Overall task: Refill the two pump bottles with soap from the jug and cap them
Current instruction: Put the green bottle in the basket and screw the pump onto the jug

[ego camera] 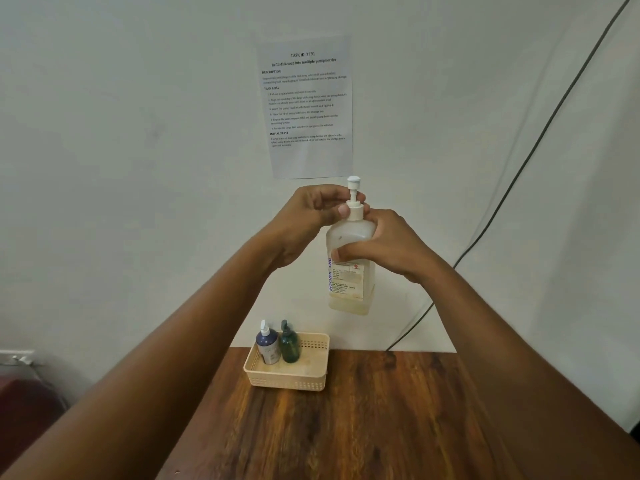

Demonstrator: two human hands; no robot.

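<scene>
At the far left edge a dark red object (20,407) sits low, too blurred to name. Your left hand (313,216) is raised in front of the wall, its fingers (343,210) curled in and pinching the white collar of the pump head (354,199) on the jug. Below it, on the wooden bench (363,427), a cream perforated basket (287,370) stands near the back edge, toward the wall. Two pump bottles stand upright in the basket's left half, touching or nearly so: a dark blue bottle (267,344) with a white pump on the left, a green bottle (289,344) with a dark pump just beside it on the right. Both carry their pumps. On the wall above, a printed task sheet (306,105) hangs, headed "TASK ID: 3791". The jug (349,268), a translucent square-shouldered bottle with a label reading "BIOCHEK CHG", is held upright in the air above the bench, clear of it, to the right of the basket. A shallow layer of pale liquid shows at its bottom. Your right hand (388,247) grips the jug's upper body, fingers wrapped across the front above the label. A dark cable (540,140) runs diagonally down the wall at right, ending behind the bench.
</scene>
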